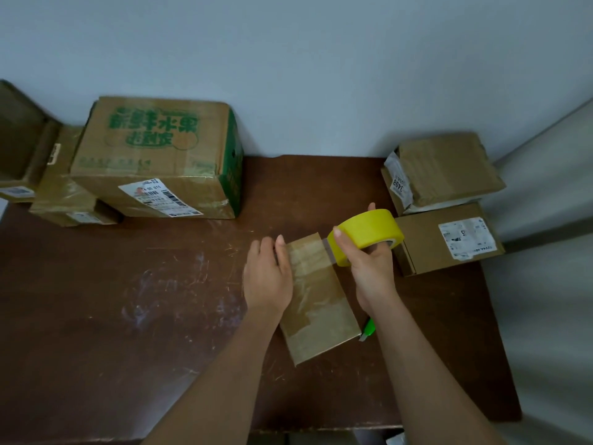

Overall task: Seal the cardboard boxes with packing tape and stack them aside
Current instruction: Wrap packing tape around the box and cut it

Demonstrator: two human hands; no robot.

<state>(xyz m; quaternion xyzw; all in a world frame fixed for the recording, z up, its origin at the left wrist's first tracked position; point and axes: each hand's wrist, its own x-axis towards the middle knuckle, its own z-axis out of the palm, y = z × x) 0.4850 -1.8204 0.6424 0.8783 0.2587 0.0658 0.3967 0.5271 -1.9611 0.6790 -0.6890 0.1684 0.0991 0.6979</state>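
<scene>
Small box (316, 300): flat cardboard box, lies mid-counter (128, 300), long side running away from the person, top glossy with tape.
Left hand (268, 276): laid flat on the small box's left edge, fingers straight, pressing down.
Right hand (369, 261): fingers curled round the yellow tape roll (365, 234), held just above the small box's far right corner; a clear strip runs from roll to box top.
Green cutter (368, 329): on the counter, just right of the small box's near end, partly hidden by the right forearm.
Large printed box (160, 159): far left of the small box, against the wall.
Two labelled boxes (446, 203): right of the small box, one stacked on the other.
</scene>
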